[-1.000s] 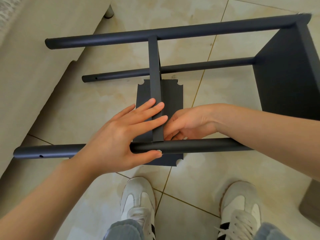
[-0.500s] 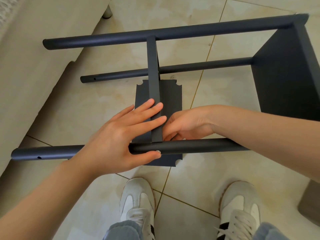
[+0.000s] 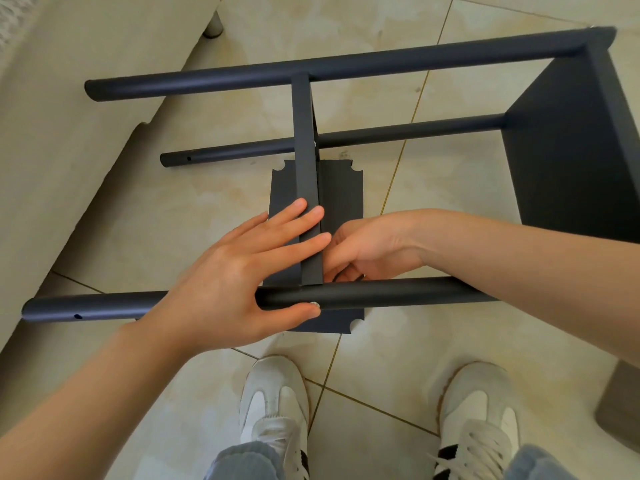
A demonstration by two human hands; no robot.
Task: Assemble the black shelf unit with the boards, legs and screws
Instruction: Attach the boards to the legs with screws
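The black shelf unit lies on its side on the tile floor. My left hand (image 3: 225, 282) lies over the near leg (image 3: 398, 292); its straight fingers press across the upright edge of the middle board (image 3: 304, 150), and its thumb touches a silver screw (image 3: 314, 304) in the leg's front. My right hand (image 3: 374, 247) is curled behind that leg, with its fingertips against the board's right face; whatever they hold is hidden. The far leg (image 3: 381, 64) and a lower leg (image 3: 398, 133) run into the end board (image 3: 571, 150). A loose notched board (image 3: 343, 195) lies flat underneath.
A beige sofa (image 3: 52, 133) runs along the left, close to the legs' free ends. My two white shoes (image 3: 273, 410) (image 3: 478, 410) stand just in front of the near leg. A grey object (image 3: 623, 403) sits at the right edge.
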